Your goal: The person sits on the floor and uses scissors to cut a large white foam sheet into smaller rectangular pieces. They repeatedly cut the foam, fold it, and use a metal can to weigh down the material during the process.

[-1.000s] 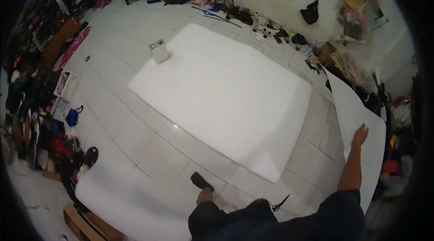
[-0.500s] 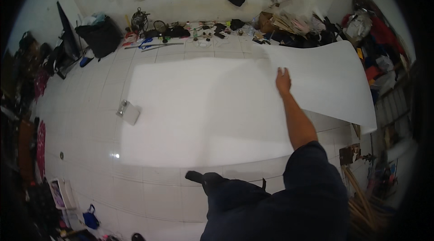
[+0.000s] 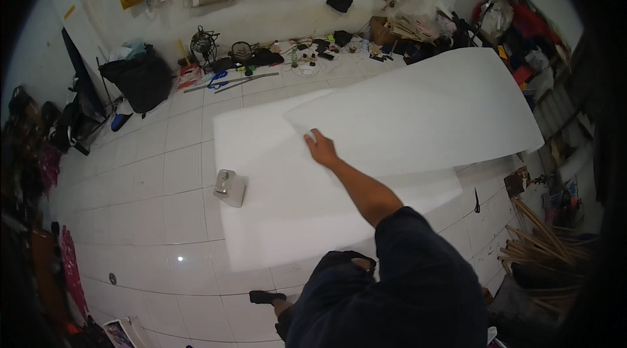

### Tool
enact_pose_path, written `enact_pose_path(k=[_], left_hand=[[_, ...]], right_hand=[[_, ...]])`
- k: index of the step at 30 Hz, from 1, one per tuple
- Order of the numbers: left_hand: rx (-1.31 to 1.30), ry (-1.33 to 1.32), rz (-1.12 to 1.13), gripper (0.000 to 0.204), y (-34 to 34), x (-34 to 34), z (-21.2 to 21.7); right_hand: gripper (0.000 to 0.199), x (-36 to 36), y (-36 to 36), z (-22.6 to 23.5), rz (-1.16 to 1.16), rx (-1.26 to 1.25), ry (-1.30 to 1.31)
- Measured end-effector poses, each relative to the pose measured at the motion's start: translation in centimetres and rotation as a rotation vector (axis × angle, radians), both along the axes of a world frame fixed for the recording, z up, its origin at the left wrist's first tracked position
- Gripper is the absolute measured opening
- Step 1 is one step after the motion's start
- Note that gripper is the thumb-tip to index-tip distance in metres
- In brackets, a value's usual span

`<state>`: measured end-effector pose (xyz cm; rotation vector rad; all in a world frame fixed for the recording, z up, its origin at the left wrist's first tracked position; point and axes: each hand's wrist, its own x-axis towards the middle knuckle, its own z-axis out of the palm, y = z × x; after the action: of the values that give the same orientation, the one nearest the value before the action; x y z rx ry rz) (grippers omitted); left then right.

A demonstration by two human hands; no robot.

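My right hand (image 3: 320,148) reaches forward and is closed on the near left edge of a large, thin white foam-like sheet (image 3: 418,110). That sheet slants to the far right, its pointed left corner just beyond my fingers. Beneath it, another white sheet (image 3: 274,230) lies flat on the tiled floor, partly covered. A squarish metal tin (image 3: 230,188) with a small cap stands on the left edge of the lower sheet. My left hand is not in view.
Black scissors (image 3: 477,200) lie on the floor at the right, near a pile of wooden sticks (image 3: 539,237). Along the far wall are a small fan (image 3: 204,44), a black bag (image 3: 138,77) and clutter. My foot (image 3: 266,297) is at the sheet's near edge.
My right hand has moved left with the upper sheet's edge, so that sheet now covers more of the lower one. The view has shifted, and the scissors now show.
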<state>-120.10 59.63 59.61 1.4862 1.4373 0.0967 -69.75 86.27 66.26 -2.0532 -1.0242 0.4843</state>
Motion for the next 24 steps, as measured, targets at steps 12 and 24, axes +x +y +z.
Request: enact_pose_path(k=[12,24], left_hand=[[0.169,1.012,0.157,0.047,30.7,-48.5,18.8],[0.149,0.279,-0.526,0.035,67.5,-50.6,-2.4]], right_hand=[[0.037,-30.4,18.6,-2.1,0.301,0.119,0.052],[0.022,-44.7,35.4,-7.2,0.312,0.273,-0.128]])
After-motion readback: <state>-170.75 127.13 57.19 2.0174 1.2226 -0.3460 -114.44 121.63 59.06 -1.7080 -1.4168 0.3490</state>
